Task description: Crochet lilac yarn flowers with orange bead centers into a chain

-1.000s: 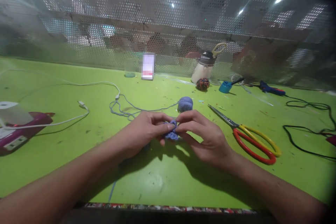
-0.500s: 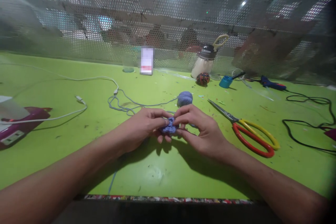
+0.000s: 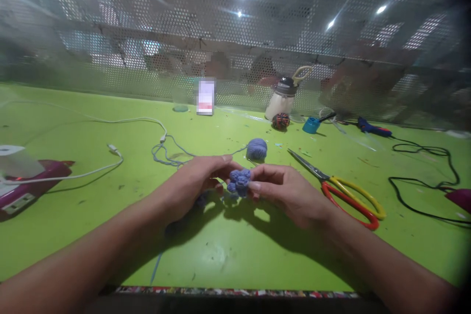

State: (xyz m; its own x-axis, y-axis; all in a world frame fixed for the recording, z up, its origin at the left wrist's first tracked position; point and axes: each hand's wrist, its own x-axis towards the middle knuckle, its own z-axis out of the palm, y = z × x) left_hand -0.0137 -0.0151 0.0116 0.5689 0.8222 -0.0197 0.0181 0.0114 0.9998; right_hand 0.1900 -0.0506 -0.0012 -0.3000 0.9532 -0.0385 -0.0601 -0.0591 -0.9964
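Between thumb and forefinger of the right hand [image 3: 296, 191], found the violet-blue piece [image 3: 238, 181] pinched at its right side, above the table [image 3: 213, 260]. Observed the left hand [image 3: 196, 179] curled, fingers bent to the left of and behind the piece; cannot tell whether gripping or merely touching. Just beyond the fingertips, noted the ball [image 3: 256, 149]; beyond the left fingers, loose yarn [image 3: 167, 161] in loops, close to the cable [image 3: 138, 119]. To the right of the right fingers, recorded the scissors [image 3: 324, 176], lying apart. In judgement, could tangle yarn with cable or roll the ball away by tugging sharply; could drop the piece by relaxing the right pinch.
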